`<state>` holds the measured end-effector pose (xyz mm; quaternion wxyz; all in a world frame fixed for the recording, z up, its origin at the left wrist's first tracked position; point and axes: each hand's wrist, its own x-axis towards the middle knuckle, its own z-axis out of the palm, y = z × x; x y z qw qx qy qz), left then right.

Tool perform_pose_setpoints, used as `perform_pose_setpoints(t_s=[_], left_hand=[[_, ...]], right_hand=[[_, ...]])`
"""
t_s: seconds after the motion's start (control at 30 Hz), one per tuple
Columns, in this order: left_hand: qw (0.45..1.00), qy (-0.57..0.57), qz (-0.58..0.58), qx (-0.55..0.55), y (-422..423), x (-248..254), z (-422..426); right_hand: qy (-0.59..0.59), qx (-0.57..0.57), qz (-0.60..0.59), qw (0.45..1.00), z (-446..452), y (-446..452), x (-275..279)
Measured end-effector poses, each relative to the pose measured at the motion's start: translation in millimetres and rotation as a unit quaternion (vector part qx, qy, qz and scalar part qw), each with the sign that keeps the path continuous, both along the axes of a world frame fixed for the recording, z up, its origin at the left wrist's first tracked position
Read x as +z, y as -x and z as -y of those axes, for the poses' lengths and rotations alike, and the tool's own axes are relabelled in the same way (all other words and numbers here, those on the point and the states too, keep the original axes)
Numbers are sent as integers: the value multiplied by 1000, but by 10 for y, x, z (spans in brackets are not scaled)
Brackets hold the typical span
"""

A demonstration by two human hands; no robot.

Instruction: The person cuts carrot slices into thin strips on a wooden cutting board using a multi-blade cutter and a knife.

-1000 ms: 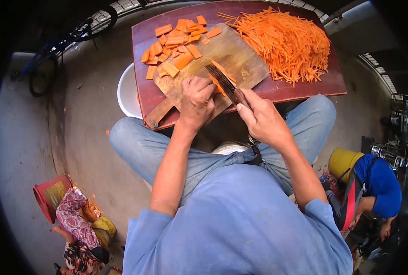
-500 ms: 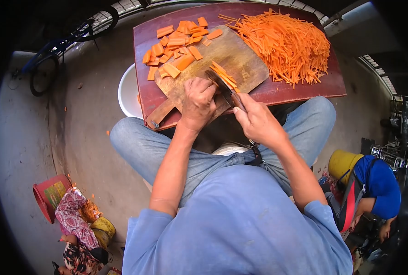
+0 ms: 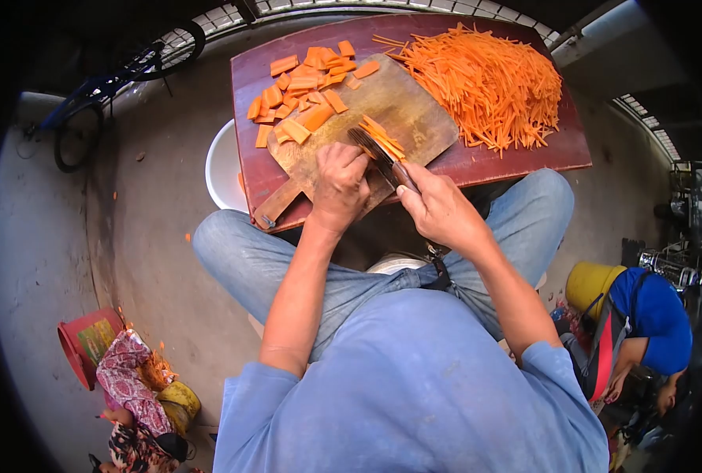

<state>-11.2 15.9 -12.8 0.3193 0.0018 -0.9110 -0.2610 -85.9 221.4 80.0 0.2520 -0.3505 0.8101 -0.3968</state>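
A wooden cutting board [image 3: 414, 110] with a handle lies on a dark red table [image 3: 524, 161]. My right hand [image 3: 439, 206] grips a knife [image 3: 374, 151], its blade slanting up and left over the board. Right beside the blade, my left hand [image 3: 340, 180] is closed with curled fingers; what they press on is hidden. Thin carrot strips [image 3: 383, 135] lie along the blade's far side. Orange carrot slices [image 3: 316, 117] are spread over the board's left part and the table. A large heap of shredded carrot [image 3: 489, 87] covers the table's right side.
A white basin [image 3: 223, 169] stands left of the table. Two people are nearby: one [image 3: 134, 378] at lower left beside a red bucket [image 3: 75, 347], another [image 3: 654, 319] at right by a yellow bucket [image 3: 591, 285]. A bicycle [image 3: 79, 126] stands at upper left.
Compared with one second ago, the knife has shifted slightly left, and more strips show beyond its blade. The table and board appear a little lower in view.
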Motion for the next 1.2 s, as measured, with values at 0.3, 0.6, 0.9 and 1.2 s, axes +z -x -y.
perform_pose_setpoints(t_s=[0.3,0.6,0.9,1.2], left_hand=[[1000,7,8,4,0,0,-1],[994,-94,-36,32,5,65,-22],[974,-161,-110,113,12,177,36],[981,-118,-87,126,2,93,96]], right_hand=[[20,-10,-4,1000,-75,-47,-69],[11,-42,-36,998,-204,1,212],[110,-9,70,991,-139,-75,-38],[22,-24,184,982,-95,621,-211]])
